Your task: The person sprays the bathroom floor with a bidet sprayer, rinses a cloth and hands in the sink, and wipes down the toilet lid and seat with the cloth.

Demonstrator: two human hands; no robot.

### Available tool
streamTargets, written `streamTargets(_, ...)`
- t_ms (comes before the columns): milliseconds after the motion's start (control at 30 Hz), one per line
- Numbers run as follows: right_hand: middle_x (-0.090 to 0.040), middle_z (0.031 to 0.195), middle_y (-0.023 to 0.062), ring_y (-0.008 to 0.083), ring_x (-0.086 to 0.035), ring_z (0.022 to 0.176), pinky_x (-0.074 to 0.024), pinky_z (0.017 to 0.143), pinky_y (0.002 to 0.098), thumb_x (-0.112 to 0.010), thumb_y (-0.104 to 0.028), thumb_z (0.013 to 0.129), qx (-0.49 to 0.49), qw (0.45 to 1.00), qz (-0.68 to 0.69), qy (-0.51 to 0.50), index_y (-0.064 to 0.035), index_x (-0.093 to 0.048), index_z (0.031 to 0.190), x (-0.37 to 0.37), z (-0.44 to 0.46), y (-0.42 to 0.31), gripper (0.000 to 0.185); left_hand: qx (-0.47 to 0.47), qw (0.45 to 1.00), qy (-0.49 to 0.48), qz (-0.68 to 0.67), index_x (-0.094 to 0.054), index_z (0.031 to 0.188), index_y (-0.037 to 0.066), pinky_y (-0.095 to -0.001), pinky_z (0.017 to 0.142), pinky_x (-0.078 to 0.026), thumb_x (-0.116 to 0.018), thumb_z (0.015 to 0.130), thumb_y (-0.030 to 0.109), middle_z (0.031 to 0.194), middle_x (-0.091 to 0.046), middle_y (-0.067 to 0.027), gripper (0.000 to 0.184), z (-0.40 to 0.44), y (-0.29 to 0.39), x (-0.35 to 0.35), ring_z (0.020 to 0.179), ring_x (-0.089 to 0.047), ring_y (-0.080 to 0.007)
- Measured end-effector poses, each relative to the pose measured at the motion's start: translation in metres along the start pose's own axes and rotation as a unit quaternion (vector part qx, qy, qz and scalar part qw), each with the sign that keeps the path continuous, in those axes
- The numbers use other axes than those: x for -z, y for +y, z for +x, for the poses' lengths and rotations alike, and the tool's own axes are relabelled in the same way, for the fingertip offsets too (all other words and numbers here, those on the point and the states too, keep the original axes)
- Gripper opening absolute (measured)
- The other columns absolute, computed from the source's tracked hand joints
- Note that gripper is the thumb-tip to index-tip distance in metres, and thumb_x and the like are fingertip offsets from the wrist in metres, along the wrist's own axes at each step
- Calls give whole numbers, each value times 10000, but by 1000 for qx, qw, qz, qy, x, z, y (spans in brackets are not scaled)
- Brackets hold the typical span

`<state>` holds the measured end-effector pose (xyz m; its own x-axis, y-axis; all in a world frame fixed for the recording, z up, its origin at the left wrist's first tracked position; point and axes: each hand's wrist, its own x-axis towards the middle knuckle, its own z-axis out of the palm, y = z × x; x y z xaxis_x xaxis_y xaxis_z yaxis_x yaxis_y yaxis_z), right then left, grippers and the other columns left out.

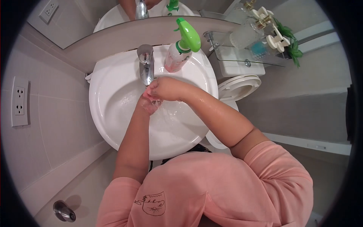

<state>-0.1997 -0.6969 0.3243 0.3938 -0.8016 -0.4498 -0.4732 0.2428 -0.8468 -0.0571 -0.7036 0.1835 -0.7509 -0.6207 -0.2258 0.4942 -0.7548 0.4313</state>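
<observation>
Both my hands are together under the chrome faucet, over the basin of the white sink. My right hand is curled closed, and a small soft-looking pink piece shows at its fingertips; I cannot make out its kind. Just below it, my left hand is wet, its palm turned up, its fingers mostly hidden behind the right hand and the pink piece. Water runs over the hands and splashes into the basin. On the sink's back rim stands a spray bottle with a green trigger head.
A mirror lines the wall behind the sink. To the right, a glass shelf carries bottles and a plant above the toilet. On the left wall is a power outlet; a door knob is at lower left.
</observation>
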Motion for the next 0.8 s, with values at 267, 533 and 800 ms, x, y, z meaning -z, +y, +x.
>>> streamTargets(267, -646, 1046, 136, 278, -603, 1015, -486, 850, 356, -536, -136, 867, 280, 893, -220, 275, -55, -679, 1018, -21, -16, -11, 224, 21, 975, 222, -27, -543, 1136, 152, -294, 794, -526, -463, 968, 288, 1108, -591, -7, 231, 5, 12, -27, 965, -585, -145)
streamTargets(533, -575, 1238, 54, 282, -427, 1267, -239, 1111, 407, -472, -283, 934, 330, 848, -381, 161, -143, -651, 1127, -2, 15, 4, 298, 16, 974, 209, -83, -552, 1090, 113, -313, 795, -541, -516, 941, 245, 1061, -606, -24, 203, 8, 7, -26, 935, -602, -162)
streamTargets(800, -472, 1366, 130, 314, -380, 1308, -291, 1092, 409, -443, -315, 958, 278, 883, -220, 306, -92, -564, 1242, -22, 23, 14, 381, 44, 962, 243, -119, -539, 1119, 90, -350, 854, -520, -461, 967, 254, 1078, -605, -51, 237, -2, 1, -33, 985, -597, -203)
